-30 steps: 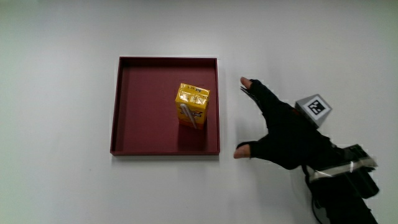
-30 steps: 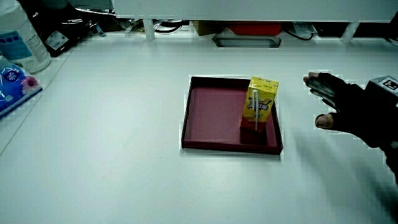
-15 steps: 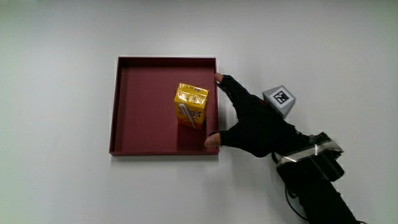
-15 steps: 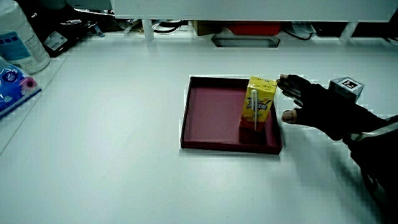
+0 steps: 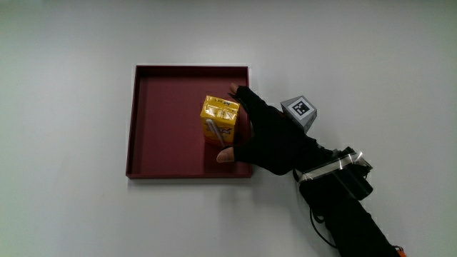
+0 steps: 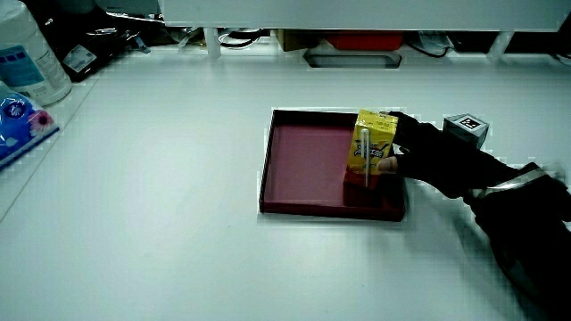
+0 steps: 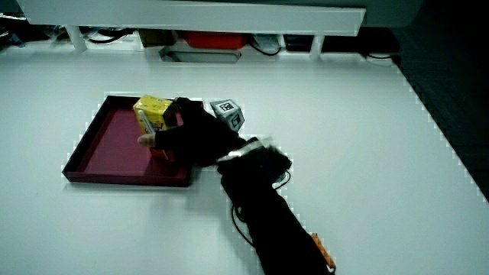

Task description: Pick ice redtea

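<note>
We're seeing the ice redtea carton (image 5: 220, 121), a yellow drink box with a straw on its face, standing upright inside the dark red tray (image 5: 161, 153), in the part of the tray nearest the hand. The tray is sitting flat on the white table (image 5: 71, 207).

The hand (image 5: 270, 139) is reaching over the tray's rim and sitting right against the carton. In the main view the index fingertip is lying at the carton's farther top corner and the thumb tip at its nearer lower edge, so the fingers are bracketing the box. In a side view the thumb (image 6: 386, 164) is touching the carton's (image 6: 373, 147) front face beside the straw. We're reading this as fingers closing around the carton, but we can't tell whether the grip is actually firm; the carton is looking still seated on the tray floor (image 6: 303, 165).

The patterned cube (image 5: 300, 111) on the back of the glove is sitting over the table just beside the tray's rim. The forearm (image 5: 343, 207) is running from the hand back toward the person, over bare table.

In a side view the hand (image 7: 187, 137) is covering part of the carton (image 7: 153, 111), and the tray (image 7: 99, 156) is showing mostly bare floor.

A plastic bottle (image 6: 31, 58) and a blue packet (image 6: 18, 120) are sitting at the table's edge, well apart from the tray.
</note>
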Demonstrator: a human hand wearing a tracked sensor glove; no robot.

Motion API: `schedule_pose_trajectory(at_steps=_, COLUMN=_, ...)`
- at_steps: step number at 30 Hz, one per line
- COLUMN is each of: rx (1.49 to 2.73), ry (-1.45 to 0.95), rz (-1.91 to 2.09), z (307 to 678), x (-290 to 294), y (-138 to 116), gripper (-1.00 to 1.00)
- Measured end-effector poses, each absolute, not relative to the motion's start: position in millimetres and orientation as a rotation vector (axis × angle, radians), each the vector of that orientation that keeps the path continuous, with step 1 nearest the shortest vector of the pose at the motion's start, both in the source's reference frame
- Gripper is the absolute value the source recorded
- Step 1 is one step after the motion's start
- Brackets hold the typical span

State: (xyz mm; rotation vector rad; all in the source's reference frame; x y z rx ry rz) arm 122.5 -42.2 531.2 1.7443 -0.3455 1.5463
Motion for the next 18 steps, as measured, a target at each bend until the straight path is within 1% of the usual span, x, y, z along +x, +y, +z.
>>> schedule_pose_trajectory(at_steps=7, rx=1.744, ry=-0.323, rz=1.572, z=535.2, x=124.1, y=-41.1, gripper=0.0)
schedule_pose_trajectory(at_steps=11, rx=1.743, ry=-0.311, rz=1.636, z=535.8, x=126.0, y=-39.7, gripper=0.16)
schedule_pose_trajectory(at_steps=13, rx=1.772, ry=-0.301, rz=1.657, z=537.2, x=128.4, y=-39.5, gripper=0.24)
schedule_pose_trajectory(at_steps=14, rx=1.76, ry=-0.296, rz=1.672, z=536.5, x=128.1, y=-39.8, gripper=0.28)
schedule_pose_trajectory(at_steps=16, rx=1.795, ry=-0.297, rz=1.7, z=536.4, x=128.7, y=-39.7, gripper=0.36)
schedule_pose_trajectory(at_steps=18, rx=1.799, ry=-0.283, rz=1.735, z=537.1, x=129.3, y=-38.9, gripper=0.44)
